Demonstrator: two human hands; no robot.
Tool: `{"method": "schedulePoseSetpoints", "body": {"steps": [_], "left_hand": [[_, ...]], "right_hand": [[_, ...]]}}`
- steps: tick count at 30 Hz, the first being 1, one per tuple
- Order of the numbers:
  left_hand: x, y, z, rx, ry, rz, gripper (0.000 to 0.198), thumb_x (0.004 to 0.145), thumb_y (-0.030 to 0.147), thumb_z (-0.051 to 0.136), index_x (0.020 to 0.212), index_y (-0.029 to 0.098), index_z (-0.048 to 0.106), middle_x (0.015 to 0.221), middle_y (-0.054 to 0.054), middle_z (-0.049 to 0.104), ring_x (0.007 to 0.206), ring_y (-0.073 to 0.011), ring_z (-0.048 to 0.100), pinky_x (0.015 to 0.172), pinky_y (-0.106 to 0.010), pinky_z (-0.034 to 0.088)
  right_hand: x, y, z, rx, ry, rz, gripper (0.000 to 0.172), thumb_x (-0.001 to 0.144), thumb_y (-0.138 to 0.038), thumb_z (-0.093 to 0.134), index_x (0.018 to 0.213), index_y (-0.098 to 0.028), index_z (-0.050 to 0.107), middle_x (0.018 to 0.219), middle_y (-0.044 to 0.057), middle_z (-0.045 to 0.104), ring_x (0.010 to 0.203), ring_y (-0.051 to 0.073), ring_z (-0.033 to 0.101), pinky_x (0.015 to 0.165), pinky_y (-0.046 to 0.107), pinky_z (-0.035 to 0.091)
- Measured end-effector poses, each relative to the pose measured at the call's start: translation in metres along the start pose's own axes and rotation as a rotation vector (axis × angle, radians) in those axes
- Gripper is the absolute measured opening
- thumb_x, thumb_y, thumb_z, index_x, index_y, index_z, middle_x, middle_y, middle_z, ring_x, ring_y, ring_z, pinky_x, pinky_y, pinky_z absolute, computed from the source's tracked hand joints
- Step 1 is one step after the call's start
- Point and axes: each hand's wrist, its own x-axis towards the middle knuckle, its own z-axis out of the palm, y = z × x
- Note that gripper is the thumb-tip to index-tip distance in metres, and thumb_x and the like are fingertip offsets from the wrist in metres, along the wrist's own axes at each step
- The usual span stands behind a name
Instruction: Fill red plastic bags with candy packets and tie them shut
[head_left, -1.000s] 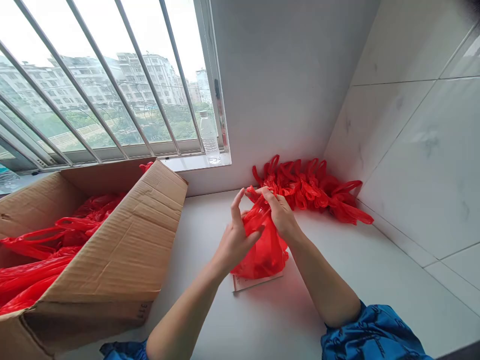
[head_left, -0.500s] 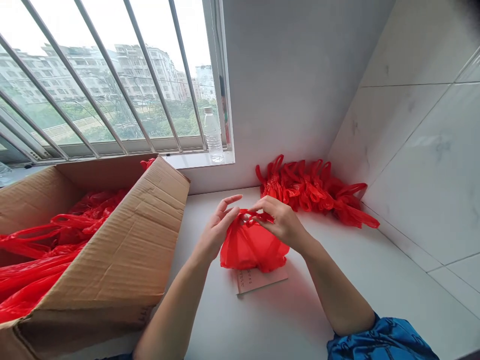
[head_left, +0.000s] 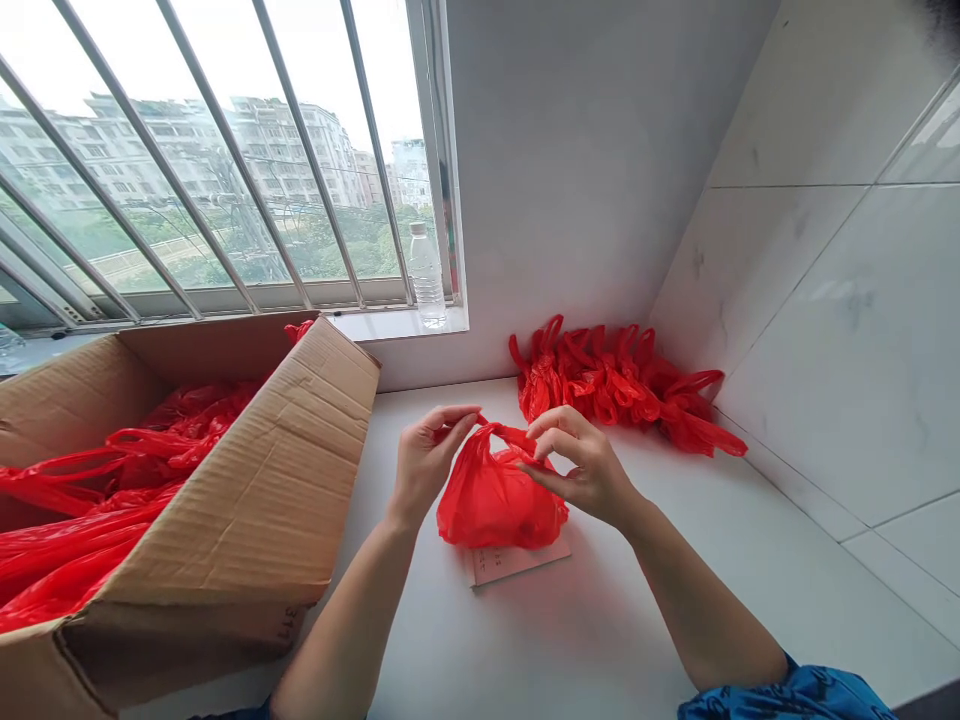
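A bulging red plastic bag (head_left: 499, 500) sits on a thin pale booklet or card with printed characters (head_left: 517, 564), which sticks out from under its near side. My left hand (head_left: 431, 455) pinches one handle of the bag between thumb and fingers, at its upper left. On the other side, my right hand (head_left: 581, 455) grips the opposite handle near the top, thumb below and fingers curled over. The handles stretch between both hands above the bag. What lies inside the bag is hidden by the red plastic.
An open cardboard box (head_left: 247, 480) full of red plastic bags (head_left: 150, 460) stands on the left. Several red bags with looped handles (head_left: 615, 380) lie in a row against the back wall. A clear bottle (head_left: 427, 278) stands on the sill of the barred window.
My hands have moved apart, the right one shifting rightward, and the handles are now drawn out between them. The view has tilted slightly.
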Motion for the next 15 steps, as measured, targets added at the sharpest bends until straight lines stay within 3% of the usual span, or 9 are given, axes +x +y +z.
{"method": "schedulePoseSetpoints", "body": {"steps": [4,9,11,13,15], "left_hand": [[0.004,-0.030,-0.023,0.184,0.248,0.037,0.031,0.084,0.045,0.066,0.101,0.020,0.075,0.098,-0.006,0.075,0.090,-0.0193,0.068,0.084,-0.030,0.052],[0.004,-0.070,-0.036,0.261,0.348,-0.038,0.038,0.084,0.051,0.063,0.102,0.019,0.074,0.101,-0.007,0.074,0.090,-0.0196,0.068,0.086,-0.031,0.053],[0.002,-0.078,-0.036,0.190,0.359,-0.064,0.044,0.082,0.054,0.065,0.104,0.017,0.073,0.100,-0.009,0.073,0.092,-0.0207,0.067,0.087,-0.033,0.053],[-0.004,-0.081,-0.036,0.066,0.312,-0.103,0.055,0.082,0.056,0.065,0.120,0.016,0.065,0.103,-0.011,0.072,0.097,-0.0218,0.067,0.091,-0.036,0.053],[-0.017,-0.080,-0.039,-0.024,0.202,-0.196,0.069,0.087,0.058,0.058,0.141,0.017,0.046,0.113,-0.013,0.069,0.106,-0.0229,0.067,0.094,-0.039,0.052]], "right_hand": [[-0.032,0.006,-0.017,0.104,-0.073,0.134,0.022,0.084,-0.019,0.067,0.070,-0.025,0.050,0.094,0.005,0.060,0.096,0.024,0.061,0.079,0.041,0.052],[-0.069,0.014,-0.021,0.234,-0.142,0.389,0.028,0.082,-0.024,0.067,0.066,-0.024,0.044,0.085,0.003,0.057,0.094,0.026,0.062,0.082,0.043,0.052],[-0.076,0.018,-0.022,0.309,-0.169,0.450,0.030,0.083,-0.027,0.068,0.066,-0.023,0.044,0.083,0.002,0.056,0.092,0.024,0.062,0.084,0.042,0.052],[-0.081,0.025,-0.026,0.419,-0.233,0.499,0.024,0.083,-0.034,0.069,0.072,-0.023,0.051,0.090,0.002,0.060,0.092,0.023,0.063,0.087,0.042,0.052],[-0.088,0.036,-0.032,0.520,-0.323,0.554,0.023,0.083,-0.041,0.069,0.099,-0.027,0.060,0.111,0.006,0.062,0.100,0.023,0.065,0.091,0.043,0.053]]}}
